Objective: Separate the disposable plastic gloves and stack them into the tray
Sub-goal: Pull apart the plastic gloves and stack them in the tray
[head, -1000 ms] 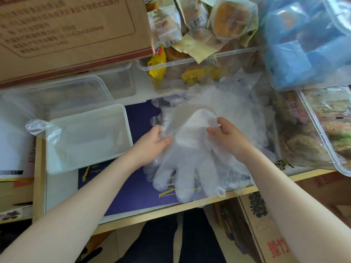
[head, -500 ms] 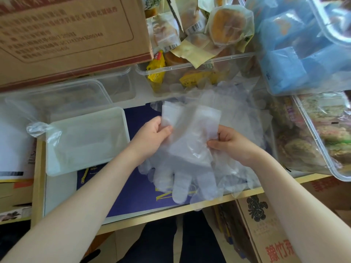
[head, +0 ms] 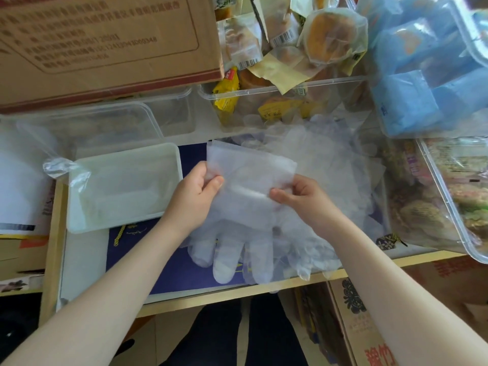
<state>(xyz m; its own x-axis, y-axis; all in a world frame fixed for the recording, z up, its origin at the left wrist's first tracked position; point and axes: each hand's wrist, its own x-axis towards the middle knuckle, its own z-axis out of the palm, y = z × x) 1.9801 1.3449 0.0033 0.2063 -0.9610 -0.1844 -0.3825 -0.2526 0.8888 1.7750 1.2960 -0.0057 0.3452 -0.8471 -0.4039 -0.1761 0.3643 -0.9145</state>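
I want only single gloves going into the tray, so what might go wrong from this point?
Both hands, left hand and right hand, pinch the cuff of a thin translucent plastic glove. Its fingers overlap the loose pile of clear gloves, so a second layer may cling and come along unseen. The film could also stretch or tear if pulled apart hard. The white rectangular plastic tray sits to the left, and a limp glove may land crumpled rather than flat.

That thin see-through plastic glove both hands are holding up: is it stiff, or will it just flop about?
Probably very floppy: the thin translucent plastic glove droops fingers-down below where the left hand and right hand pinch its cuff. It looks nearly weightless, held by fingertips alone. It likely clings to the other gloves in the pile.
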